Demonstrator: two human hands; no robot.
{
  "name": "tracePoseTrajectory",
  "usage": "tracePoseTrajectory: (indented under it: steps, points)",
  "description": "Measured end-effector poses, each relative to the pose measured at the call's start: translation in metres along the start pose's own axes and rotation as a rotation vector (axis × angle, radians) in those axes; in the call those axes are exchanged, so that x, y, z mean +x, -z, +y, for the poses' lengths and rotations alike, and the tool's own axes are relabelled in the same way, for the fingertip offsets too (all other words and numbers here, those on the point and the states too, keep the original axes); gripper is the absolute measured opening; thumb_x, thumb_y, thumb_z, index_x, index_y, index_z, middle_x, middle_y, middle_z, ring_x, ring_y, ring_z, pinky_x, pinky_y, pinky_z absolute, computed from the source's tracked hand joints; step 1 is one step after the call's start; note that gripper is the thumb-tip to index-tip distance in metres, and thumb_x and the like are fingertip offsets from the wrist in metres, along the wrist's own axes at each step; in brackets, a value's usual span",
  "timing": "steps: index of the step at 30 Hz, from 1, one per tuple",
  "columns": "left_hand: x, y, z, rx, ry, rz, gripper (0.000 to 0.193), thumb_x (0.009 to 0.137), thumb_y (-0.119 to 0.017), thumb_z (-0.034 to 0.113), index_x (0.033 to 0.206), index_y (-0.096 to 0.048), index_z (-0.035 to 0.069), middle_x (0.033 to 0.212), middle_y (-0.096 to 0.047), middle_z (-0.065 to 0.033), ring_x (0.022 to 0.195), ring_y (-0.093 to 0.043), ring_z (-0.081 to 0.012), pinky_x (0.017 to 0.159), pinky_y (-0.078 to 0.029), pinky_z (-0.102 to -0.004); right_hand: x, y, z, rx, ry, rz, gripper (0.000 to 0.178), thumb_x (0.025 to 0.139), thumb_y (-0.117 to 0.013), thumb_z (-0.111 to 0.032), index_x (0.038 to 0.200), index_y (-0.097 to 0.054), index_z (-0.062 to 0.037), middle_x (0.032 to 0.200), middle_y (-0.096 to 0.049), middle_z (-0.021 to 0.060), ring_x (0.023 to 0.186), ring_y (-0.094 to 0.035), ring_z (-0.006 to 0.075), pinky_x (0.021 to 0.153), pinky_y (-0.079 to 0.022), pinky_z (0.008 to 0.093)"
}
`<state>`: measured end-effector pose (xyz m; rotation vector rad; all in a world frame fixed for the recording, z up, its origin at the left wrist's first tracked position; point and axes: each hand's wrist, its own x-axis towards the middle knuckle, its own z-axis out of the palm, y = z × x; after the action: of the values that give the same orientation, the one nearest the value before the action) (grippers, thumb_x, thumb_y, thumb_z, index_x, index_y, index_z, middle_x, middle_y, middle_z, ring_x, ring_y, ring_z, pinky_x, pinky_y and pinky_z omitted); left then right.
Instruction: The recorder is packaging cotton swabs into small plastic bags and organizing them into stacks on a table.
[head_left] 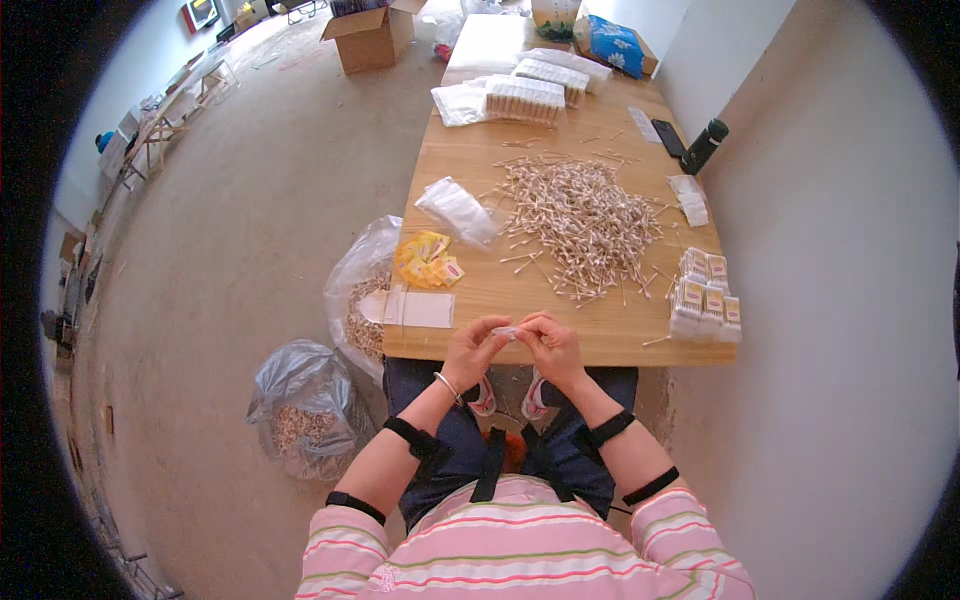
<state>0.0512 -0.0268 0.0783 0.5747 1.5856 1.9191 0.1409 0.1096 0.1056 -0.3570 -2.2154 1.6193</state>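
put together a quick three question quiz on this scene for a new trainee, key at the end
1. True or false: the yellow printed slips lie left of the loose swab pile.
2. Fill in: the dark bottle on the table has a ____ lying next to it.
3. Choose: the left hand and right hand are A) spread wide apart; B) together at a small whitish item; C) in the swab pile.

Key: 1 true; 2 phone; 3 B.

Wooden table [490, 298] — cotton swabs [585, 215] lie heaped; yellow cards [428, 262] lie left.
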Motion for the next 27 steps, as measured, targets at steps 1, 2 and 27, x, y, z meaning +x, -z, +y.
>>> tracePoseTrajectory:
  steps: [1, 2, 27]
  points:
    - [0.003, 0.007, -0.005, 0.077, 0.054, -0.034, 0.023, 0.087, -0.061, 0.009, 0.109, -0.061, 0.001, 0.098, -0.065, -0.0057, 0.091, -0.058, -0.0104, 0.08, -0.047, -0.0256, 0.001, -0.002, 0.005, -0.022, 0.016, 0.019, 0.008, 0.081, -0.066, -0.008, 0.083, -0.065, -0.0008, 0.086, -0.063, 0.0088, 0.077, -0.06, 0.0177, 0.067, -0.047, 0.0271]
    - [0.005, 0.011, -0.011, 0.153, 0.109, -0.068, 0.022, 0.088, -0.06, 0.008, 0.108, -0.061, 0.0, 0.097, -0.065, -0.0058, 0.09, -0.058, -0.0102, 0.079, -0.048, -0.0252, 0.002, -0.004, 0.011, -0.043, 0.031, 0.037, 0.007, 0.081, -0.066, -0.007, 0.083, -0.065, -0.0002, 0.085, -0.063, 0.0089, 0.076, -0.059, 0.0149, 0.065, -0.046, 0.0253]
    - [0.01, 0.003, -0.036, 0.122, 0.036, -0.055, 0.018, 0.089, -0.058, 0.01, 0.105, -0.057, 0.002, 0.094, -0.062, -0.0034, 0.087, -0.057, -0.0102, 0.077, -0.048, -0.024, 0.008, 0.003, 0.057, 0.231, -0.154, -0.108, 0.015, 0.084, -0.064, -0.013, 0.094, -0.062, -0.0017, 0.084, -0.064, 0.003, 0.079, -0.058, 0.0113, 0.072, -0.048, 0.0258]
